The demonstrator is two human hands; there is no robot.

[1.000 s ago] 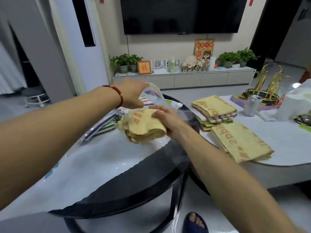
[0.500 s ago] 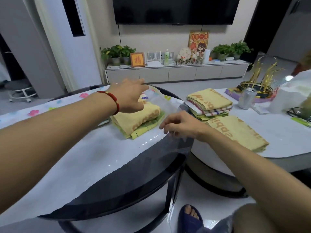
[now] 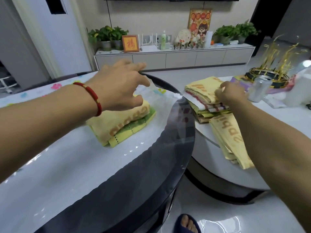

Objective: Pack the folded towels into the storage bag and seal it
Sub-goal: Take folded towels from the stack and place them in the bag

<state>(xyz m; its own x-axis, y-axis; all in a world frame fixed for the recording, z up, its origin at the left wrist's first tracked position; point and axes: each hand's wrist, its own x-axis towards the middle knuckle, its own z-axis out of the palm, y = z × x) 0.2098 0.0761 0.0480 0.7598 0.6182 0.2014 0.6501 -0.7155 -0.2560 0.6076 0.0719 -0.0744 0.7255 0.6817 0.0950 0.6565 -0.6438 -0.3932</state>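
Observation:
A clear storage bag (image 3: 161,105) with flower prints lies flat on the round dark glass table (image 3: 134,182). Inside it rest a yellow towel (image 3: 117,121) and a green-yellow towel (image 3: 134,130), stacked. My left hand (image 3: 121,91) hovers over them at the bag's mouth, thumb under and fingers above, seemingly pinching the upper plastic layer. On the white table to the right, my right hand (image 3: 230,95) grips the edge of the top yellow towel (image 3: 200,84) of a stack of folded towels (image 3: 210,110). Another folded yellow towel (image 3: 230,142) lies nearer me, partly under my forearm.
The white table (image 3: 286,125) also carries a silver can (image 3: 260,89), a gold ornament (image 3: 276,64) and a white plastic bag (image 3: 301,91). A gap of floor separates the two tables; my sandalled foot (image 3: 186,222) stands below. A TV cabinet with plants runs along the far wall.
My right hand has left the bag's edge and moved right onto the towel stack. The yellow towel went into the bag a second ago. My left hand stays at the bag's mouth.

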